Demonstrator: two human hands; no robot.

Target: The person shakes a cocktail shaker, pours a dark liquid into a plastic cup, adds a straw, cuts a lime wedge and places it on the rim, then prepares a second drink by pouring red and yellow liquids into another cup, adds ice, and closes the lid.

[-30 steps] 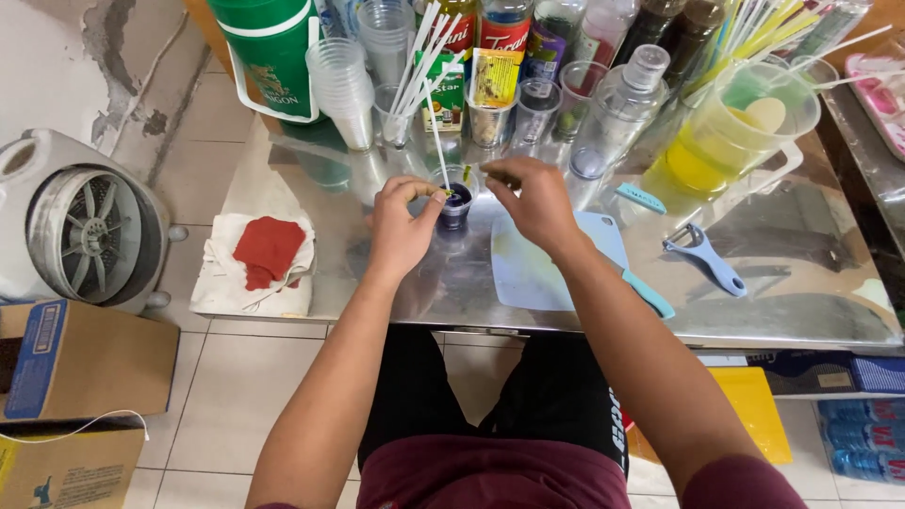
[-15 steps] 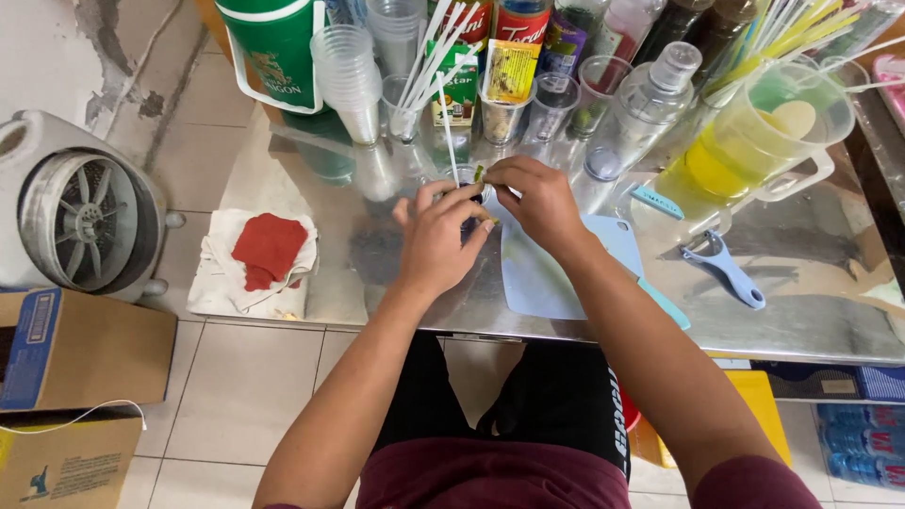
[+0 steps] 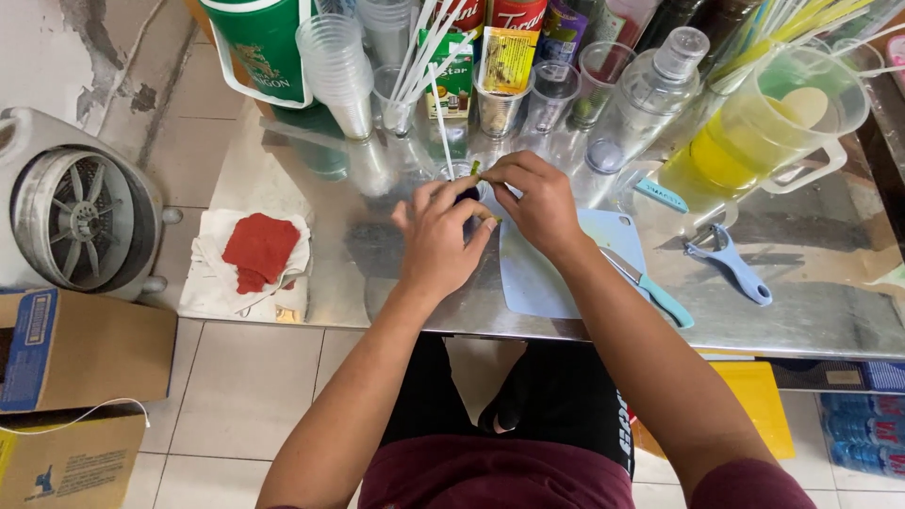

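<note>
Steel counter [image 3: 377, 264], shiny and scuffed, fills the upper half of the head view, and both bare hands meet over its middle. Left hand [image 3: 438, 236] comes up from the near edge with the wrist straight, palm down, fingers curled loosely around a small dark cup [image 3: 468, 194] that is mostly hidden beneath them; the thumb tip presses toward the right hand. Right hand [image 3: 534, 203] reaches in at an angle from the near right, knuckles arched, thumb and forefinger pinched together on a tiny green-yellow bit [image 3: 477, 170] right at the cup's far rim (what it is, too small to tell). A white straw [image 3: 441, 132] rises from the cup, its long axis leaning away toward the far edge.

Under the right wrist lies a pale blue cutting board [image 3: 542, 273], flat and matte, with a teal-handled knife [image 3: 650, 287] resting on its right side, handle toward the near edge. Further right, a blue peeler [image 3: 731, 264] lies on the bare metal. Along the far edge stand a stack of clear plastic cups [image 3: 335, 66], a clear bottle [image 3: 650, 94] and a clear plastic pitcher [image 3: 754, 132] of yellow liquid. At the counter's left edge sits a red cloth [image 3: 259, 247] on a crumpled white rag. Beyond that edge, down on the tiled floor, a round grey fan [image 3: 80, 217].
</note>
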